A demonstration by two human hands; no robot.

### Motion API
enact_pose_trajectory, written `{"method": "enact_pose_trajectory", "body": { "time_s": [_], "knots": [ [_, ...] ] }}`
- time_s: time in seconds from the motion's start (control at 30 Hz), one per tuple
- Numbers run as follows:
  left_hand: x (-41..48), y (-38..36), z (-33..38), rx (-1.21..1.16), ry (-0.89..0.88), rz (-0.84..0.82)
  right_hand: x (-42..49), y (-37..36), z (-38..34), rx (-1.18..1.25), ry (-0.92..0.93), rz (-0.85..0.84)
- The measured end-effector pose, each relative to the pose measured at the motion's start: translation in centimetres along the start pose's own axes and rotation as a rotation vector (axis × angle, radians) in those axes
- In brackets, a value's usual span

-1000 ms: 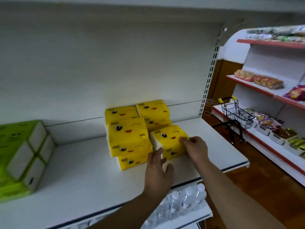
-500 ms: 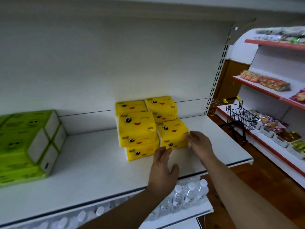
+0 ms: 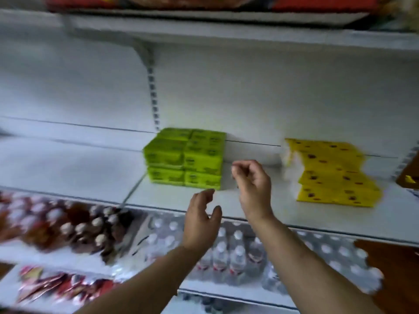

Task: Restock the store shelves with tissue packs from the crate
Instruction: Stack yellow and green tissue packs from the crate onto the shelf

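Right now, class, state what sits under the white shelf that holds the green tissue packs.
Below the white shelf stand clear water bottles and, to the left, dark bottles. The two forearms cover some bottles; blur hides the labels.

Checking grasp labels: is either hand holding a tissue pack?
No, the left hand and right hand are both empty, between the green packs and yellow packs.

White shelf [image 3: 260, 200] bears green tissue packs [image 3: 186, 159]; yellow tissue packs [image 3: 328, 173] well apart.
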State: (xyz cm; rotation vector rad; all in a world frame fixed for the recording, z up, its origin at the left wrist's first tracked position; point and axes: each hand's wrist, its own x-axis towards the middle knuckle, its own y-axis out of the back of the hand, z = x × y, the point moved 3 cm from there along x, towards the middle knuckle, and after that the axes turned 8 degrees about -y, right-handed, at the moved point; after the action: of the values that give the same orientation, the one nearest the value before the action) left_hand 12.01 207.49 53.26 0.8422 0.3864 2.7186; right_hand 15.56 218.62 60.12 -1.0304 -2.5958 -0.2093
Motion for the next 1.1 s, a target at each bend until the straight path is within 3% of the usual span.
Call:
{"method": "enact_pose_trajectory", "body": {
  "time_s": [0.23,0.43,0.6,0.8,0.97,1.1],
  "knots": [
    [-8.7,29.2,-8.3,0.333,0.271,0.459,-14.4,-26.7,0.3,-0.005,-0.136,-0.559],
    [-19.8,46.1,-10.9,0.369,0.510,0.842,-28.3,-42.7,-1.9,-0.054,-0.109,-1.038],
    [-28.7,54.9,-13.3,0.410,0.678,1.100,-38.9,-52.1,-2.1,-0.069,-0.117,-1.328],
    [-35.8,63.8,-18.2,0.481,0.882,1.257,-48.4,-62.9,1.1,-0.205,-0.143,-1.581],
    [-41.7,68.4,-23.5,0.433,1.104,1.274,-54.2,-69.9,5.4,-0.390,-0.216,-1.694],
    [-47.4,68.4,-30.2,0.273,1.256,1.241,-58.3,-73.2,13.0,-0.629,-0.299,-1.732]
  ]
}}
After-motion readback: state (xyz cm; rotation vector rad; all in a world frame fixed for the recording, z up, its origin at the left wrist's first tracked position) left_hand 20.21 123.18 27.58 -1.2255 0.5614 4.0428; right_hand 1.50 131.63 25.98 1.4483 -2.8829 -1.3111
